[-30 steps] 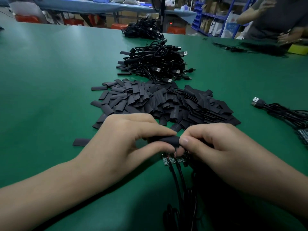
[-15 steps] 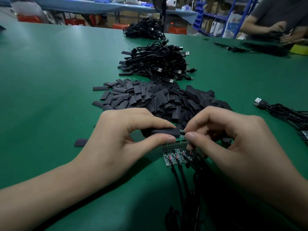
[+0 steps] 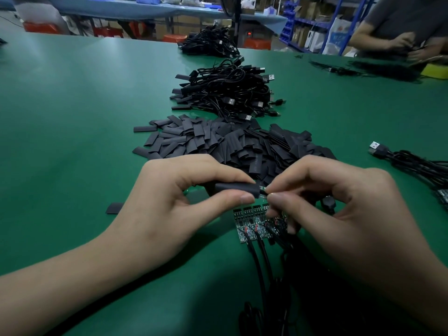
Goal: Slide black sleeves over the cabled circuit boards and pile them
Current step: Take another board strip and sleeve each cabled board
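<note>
Left hand: the left hand pinches a black sleeve between thumb and forefinger, holding it level just above the green surface.
Right hand: the right hand pinches the sliver of green circuit board that shows at the sleeve's right mouth. Its lower fingers curl under, and whether they grip anything cannot be told.
Board in sleeve: most of it is hidden inside the tube, so how far it sits in is hard to judge.
Waiting boards: a row of bare circuit boards lies flat on the surface below the hands. The right hand covers its right end.
Cables: black cables run from those boards toward the bottom edge and blur into a dark tangle.
Sleeve heap: the loose sleeves lie just beyond the hands, which cover the near edge of the heap. One stray sleeve lies apart on the left.
Sleeved pile: a cable pile with USB plugs sits behind the heap.
Right edge: a USB plug leads a bundle that the frame cuts off.
Far corner: another person is only partly in view.
</note>
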